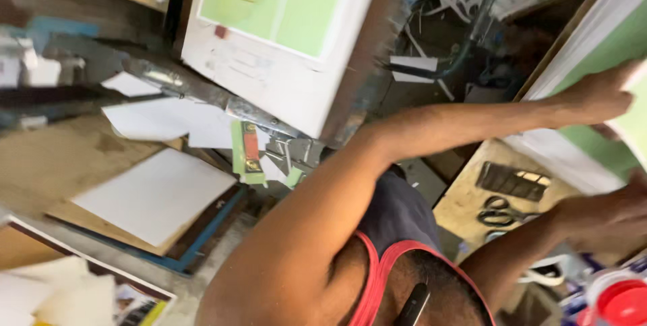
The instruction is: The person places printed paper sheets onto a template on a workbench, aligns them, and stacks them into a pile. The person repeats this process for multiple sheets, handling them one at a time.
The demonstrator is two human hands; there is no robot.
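1. Here, both your arms reach to the right side of the frame, to the green-and-white panel (610, 36) that stands tilted along the right edge.
2. Your left hand (600, 93) lies against the panel's edge at the upper right. Its fingers (627, 73) stretch flat along the surface and are not curled round anything.
3. Your right hand (606, 215) sits lower at the right edge, just beside the panel's white border. It is blurred and partly cut off, so you cannot tell whether those fingers grip or only touch.
4. A flat palm can slide on a large panel like this. Likely the surer hold is one hand wrapped round the frame edge while the other steadies the face.
5. Mind what lies under your forearms: black scissors (502, 213) and a dark ribbed strip (512, 181) rest on the brown tabletop (461, 198), and a red-capped container (623, 299) stands at the lower right. A dropped corner could catch any of them.
6. A second green-and-white frame (283, 29) leans at the upper centre, well apart from your hands.
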